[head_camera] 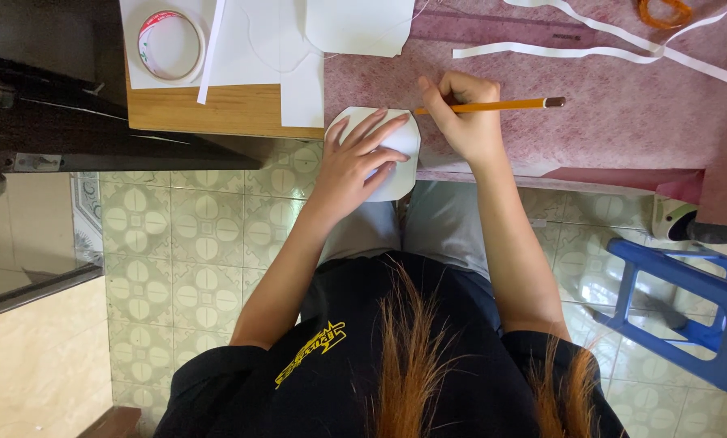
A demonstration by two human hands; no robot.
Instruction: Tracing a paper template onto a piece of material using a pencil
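Reddish-orange hair [412,357] and a black shirt [339,381] fill the bottom of the view, nearest the camera. Further out, a rounded white paper piece [400,146] is pressed flat at the tabletop [623,122] edge by the left hand [355,158], fingers spread wide, nothing gripped. Just beside it, an orange pencil [501,105] is pinched in the right hand [461,122], tip down at the paper's upper right edge. Pink cloth is laid over that part of the tabletop. A roll of tape [171,45] is seen on white sheets [258,40] at the upper left, well apart from the hands. Thin white paper strips [558,53] and a ruler [501,28] are spotted up top, and a blue plastic stool [688,296] is parked on the tiled floor [185,243] at right.
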